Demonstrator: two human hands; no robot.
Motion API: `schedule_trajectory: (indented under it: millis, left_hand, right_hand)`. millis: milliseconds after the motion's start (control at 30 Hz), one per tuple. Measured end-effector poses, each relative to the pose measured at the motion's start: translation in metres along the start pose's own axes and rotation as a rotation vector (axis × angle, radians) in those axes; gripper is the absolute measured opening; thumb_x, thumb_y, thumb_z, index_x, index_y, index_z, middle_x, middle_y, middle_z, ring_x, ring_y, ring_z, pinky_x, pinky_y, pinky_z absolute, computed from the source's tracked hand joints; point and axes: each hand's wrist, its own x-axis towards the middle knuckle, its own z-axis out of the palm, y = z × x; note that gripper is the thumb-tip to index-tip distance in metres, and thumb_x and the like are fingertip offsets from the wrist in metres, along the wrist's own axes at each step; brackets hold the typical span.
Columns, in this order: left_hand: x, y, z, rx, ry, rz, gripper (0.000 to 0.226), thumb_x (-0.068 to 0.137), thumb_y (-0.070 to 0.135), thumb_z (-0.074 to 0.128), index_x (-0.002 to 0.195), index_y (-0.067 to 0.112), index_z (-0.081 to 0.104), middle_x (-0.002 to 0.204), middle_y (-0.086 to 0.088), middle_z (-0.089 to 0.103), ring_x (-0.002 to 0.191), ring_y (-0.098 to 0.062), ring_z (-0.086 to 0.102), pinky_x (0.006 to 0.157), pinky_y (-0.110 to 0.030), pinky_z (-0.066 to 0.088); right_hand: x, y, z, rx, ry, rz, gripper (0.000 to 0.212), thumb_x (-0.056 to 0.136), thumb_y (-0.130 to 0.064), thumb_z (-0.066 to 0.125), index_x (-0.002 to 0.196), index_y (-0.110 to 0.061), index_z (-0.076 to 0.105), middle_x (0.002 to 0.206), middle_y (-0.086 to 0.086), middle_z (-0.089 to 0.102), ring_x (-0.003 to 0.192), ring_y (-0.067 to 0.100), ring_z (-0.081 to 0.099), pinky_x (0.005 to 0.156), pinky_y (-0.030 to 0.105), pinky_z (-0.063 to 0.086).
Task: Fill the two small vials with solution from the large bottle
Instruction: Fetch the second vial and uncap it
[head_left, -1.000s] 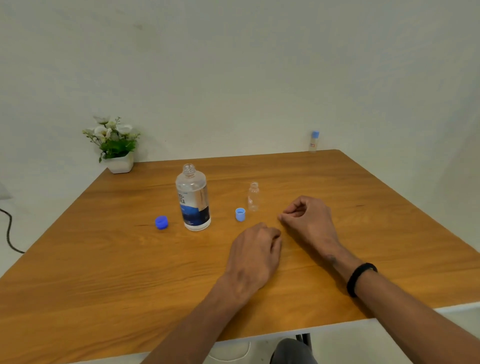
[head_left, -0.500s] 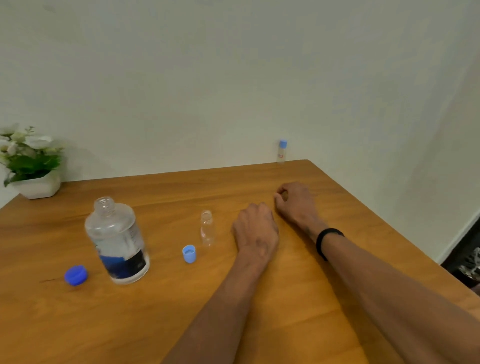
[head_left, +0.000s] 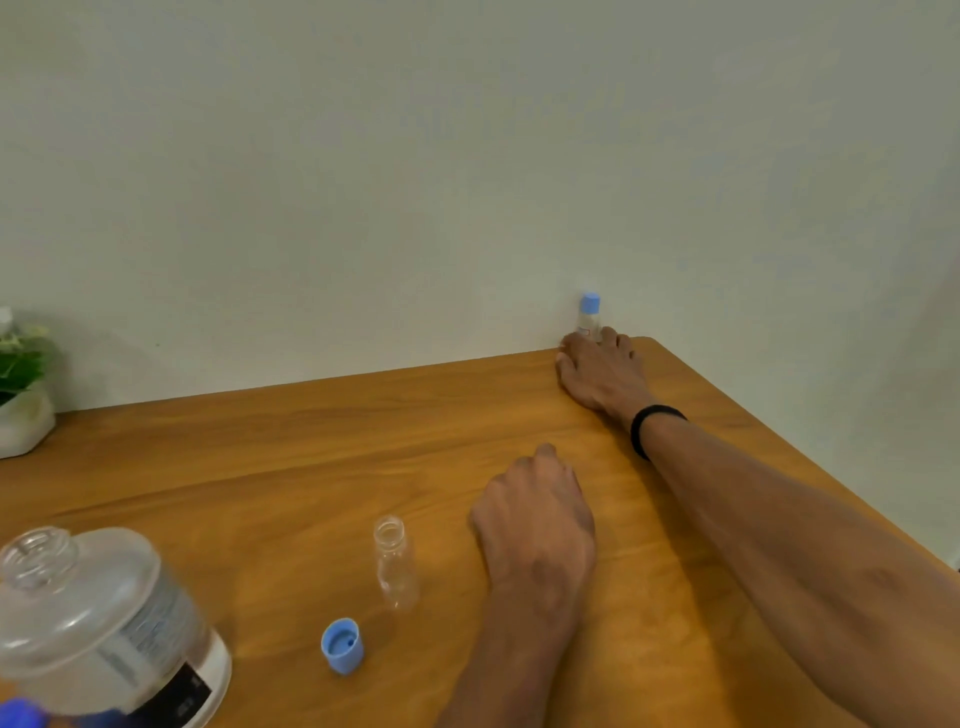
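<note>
My right hand (head_left: 602, 376) reaches the capped vial (head_left: 589, 317) at the table's (head_left: 291, 457) far corner, fingers loosely spread around its base; my left hand (head_left: 535, 519) rests curled, empty, beside the open vial (head_left: 396, 569).

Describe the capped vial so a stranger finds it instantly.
Follow the wooden table to its far right corner by the wall. The capped vial stands there at the right hand. Its light blue cap is on, unlike the open vial mid-table.
</note>
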Motion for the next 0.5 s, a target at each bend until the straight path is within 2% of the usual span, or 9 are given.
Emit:
schedule_trajectory:
  millis: [167, 367, 500]
  left_hand:
    - [-0.002, -0.001, -0.004, -0.021, -0.003, -0.002, 0.033, 0.108, 0.045, 0.038, 0.13, 0.028, 0.058, 0.115, 0.003, 0.069, 0.104, -0.022, 0.068, 0.078, -0.036, 0.05]
    - [-0.004, -0.006, -0.002, -0.163, 0.097, -0.007, 0.03, 0.106, 0.043, 0.044, 0.123, 0.029, 0.065, 0.112, 0.003, 0.072, 0.102, -0.022, 0.069, 0.079, -0.039, 0.052]
    - [-0.007, -0.011, -0.004, -0.393, 0.221, -0.024, 0.018, 0.105, 0.038, 0.049, 0.111, 0.031, 0.065, 0.09, 0.006, 0.071, 0.084, -0.018, 0.067, 0.066, -0.035, 0.048]
  right_hand:
    - [-0.006, -0.003, -0.003, -0.02, 0.012, -0.028, 0.047, 0.109, -0.044, 0.034, 0.141, -0.017, 0.055, 0.143, 0.018, 0.052, 0.13, 0.037, 0.05, 0.108, 0.052, 0.04]
    - [-0.046, -0.007, -0.006, 0.031, 0.027, -0.132, 0.036, 0.109, -0.035, 0.04, 0.132, -0.015, 0.06, 0.14, 0.018, 0.051, 0.125, 0.034, 0.052, 0.105, 0.05, 0.044]
    - [-0.096, -0.015, -0.014, 0.078, 0.012, -0.174, 0.038, 0.109, -0.031, 0.043, 0.14, -0.016, 0.059, 0.15, 0.02, 0.047, 0.134, 0.036, 0.049, 0.111, 0.05, 0.044]
